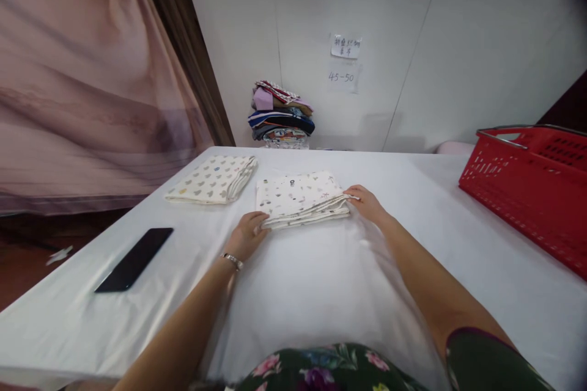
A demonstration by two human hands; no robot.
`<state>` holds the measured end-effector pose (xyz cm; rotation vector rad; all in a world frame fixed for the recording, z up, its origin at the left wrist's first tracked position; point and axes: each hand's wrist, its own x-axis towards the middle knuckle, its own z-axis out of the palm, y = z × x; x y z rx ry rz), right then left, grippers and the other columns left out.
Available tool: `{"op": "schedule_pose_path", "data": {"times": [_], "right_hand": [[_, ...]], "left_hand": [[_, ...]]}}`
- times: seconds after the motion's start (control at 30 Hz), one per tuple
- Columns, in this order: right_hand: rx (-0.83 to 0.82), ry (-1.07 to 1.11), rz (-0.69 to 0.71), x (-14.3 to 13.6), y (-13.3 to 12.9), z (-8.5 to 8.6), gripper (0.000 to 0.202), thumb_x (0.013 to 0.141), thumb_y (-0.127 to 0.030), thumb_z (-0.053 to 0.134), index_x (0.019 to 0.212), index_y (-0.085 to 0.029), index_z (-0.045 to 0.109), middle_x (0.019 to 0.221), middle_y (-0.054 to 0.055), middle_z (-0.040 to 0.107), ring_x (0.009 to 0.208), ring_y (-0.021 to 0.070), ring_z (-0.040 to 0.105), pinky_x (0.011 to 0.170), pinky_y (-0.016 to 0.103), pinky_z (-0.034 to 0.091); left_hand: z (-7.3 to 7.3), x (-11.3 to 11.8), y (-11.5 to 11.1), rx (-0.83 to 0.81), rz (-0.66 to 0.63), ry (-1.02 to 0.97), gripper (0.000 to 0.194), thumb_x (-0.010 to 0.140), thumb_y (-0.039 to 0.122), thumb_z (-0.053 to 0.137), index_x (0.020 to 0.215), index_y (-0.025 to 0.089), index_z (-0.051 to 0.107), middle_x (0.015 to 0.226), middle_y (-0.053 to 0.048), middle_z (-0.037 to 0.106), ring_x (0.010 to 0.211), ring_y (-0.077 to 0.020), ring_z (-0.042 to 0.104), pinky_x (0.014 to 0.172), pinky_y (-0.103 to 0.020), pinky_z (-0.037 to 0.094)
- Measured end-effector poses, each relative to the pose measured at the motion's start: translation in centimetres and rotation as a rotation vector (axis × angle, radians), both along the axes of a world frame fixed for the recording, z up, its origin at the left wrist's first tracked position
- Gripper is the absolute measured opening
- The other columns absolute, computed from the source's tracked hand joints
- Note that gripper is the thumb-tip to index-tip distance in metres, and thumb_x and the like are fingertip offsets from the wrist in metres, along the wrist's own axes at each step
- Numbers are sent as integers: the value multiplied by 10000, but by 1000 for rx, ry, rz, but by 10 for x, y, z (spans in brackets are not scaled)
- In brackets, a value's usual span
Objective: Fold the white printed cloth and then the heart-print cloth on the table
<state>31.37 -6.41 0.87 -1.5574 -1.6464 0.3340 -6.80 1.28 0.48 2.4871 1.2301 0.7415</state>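
A folded white cloth with small grey and dark prints lies on the white-covered table, its layered edges facing me. Its near left corner is pinched in my left hand, which wears a metal bracelet or watch at the wrist. At the right corner, my right hand grips the upper layers, which lift slightly there. Left of it, apart from both hands, rests another folded cloth, cream with grey, blue and yellow motifs.
A black phone-like slab lies on the table at the left. A red plastic basket stands at the right. Behind the table's far edge rises a stack of folded fabrics against the wall. A pink curtain hangs at the left.
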Motion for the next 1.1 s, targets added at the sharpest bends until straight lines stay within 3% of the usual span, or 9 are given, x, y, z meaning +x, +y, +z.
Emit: {"op": "schedule_pose_path", "data": {"times": [0.27, 0.37, 0.47, 0.7, 0.83, 1.1], "right_hand": [[-39, 27, -83, -12, -10, -8, 288, 784, -300, 499, 994, -226, 681, 877, 30, 574, 805, 165, 550, 771, 286, 426], [8, 103, -129, -18, -11, -10, 295, 783, -301, 491, 1000, -213, 669, 901, 33, 596, 852, 173, 548, 786, 289, 424], [-57, 94, -118, -23, -13, -14, 287, 784, -273, 479, 1002, -228, 660, 940, 28, 615, 873, 173, 552, 803, 299, 424], [-96, -61, -141, -27, -26, -11, 313, 792, -221, 470, 1053, -250, 641, 938, 23, 608, 823, 165, 554, 783, 301, 424], [-136, -92, -101, -26, -32, -7, 368, 781, -193, 480, 1119, -253, 609, 981, 25, 587, 803, 150, 547, 741, 279, 434], [-137, -58, -21, -14, -30, -16, 373, 803, -210, 492, 1159, -258, 595, 1048, 30, 558, 851, 145, 552, 757, 271, 448]], "left_hand": [[-5, -5, 8, 98, -30, -15, 328, 868, 398, 390, 994, 236, 645, 1084, -60, 605, 1065, -202, 523, 973, -352, 419], [-1, -3, 6, 93, 19, -3, 357, 885, 420, 352, 977, 225, 636, 1058, -58, 600, 1022, -198, 541, 925, -320, 439], [1, -2, 3, 17, 64, -4, 369, 897, 439, 318, 988, 238, 613, 1069, -34, 585, 956, -170, 574, 858, -276, 460], [-3, -4, -1, -58, 5, -4, 333, 869, 435, 373, 1038, 232, 575, 1100, -19, 560, 793, -128, 593, 756, -246, 472], [-2, -6, -5, -57, -12, 2, 394, 824, 442, 462, 1159, 244, 520, 1138, -16, 537, 672, -101, 559, 687, -247, 475], [-2, -4, -4, -15, -27, -60, 329, 862, 423, 417, 1064, 225, 585, 1081, -21, 552, 681, -99, 564, 687, -251, 473]]}}
